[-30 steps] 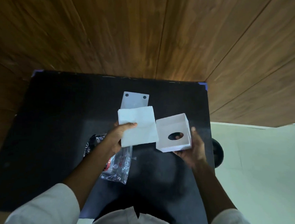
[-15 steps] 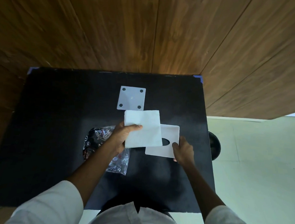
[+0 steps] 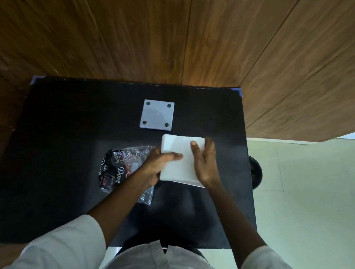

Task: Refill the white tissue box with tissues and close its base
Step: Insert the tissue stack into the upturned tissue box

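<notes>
- Right of the bench's (image 3: 59,170) middle, a white stack of tissues (image 3: 177,154) lay flat between both hands, its slightly longer side running from near edge to far edge.
- The left hand (image 3: 159,166) gripped the stack's left edge, thumb on top, fingers closed around it.
- The right hand (image 3: 205,163) held the right edge, thumb pressed on top, fingers curled over the far side.
- A sliver of the white tissue box (image 3: 192,183) showed under the stack's near edge; which way it faced could not be told.
- The square base plate (image 3: 157,115), with four dark corner dots, lay flat towards the far edge, apart from the stack.
- A crumpled plastic wrapper (image 3: 118,168) lay beside the left hand.
</notes>
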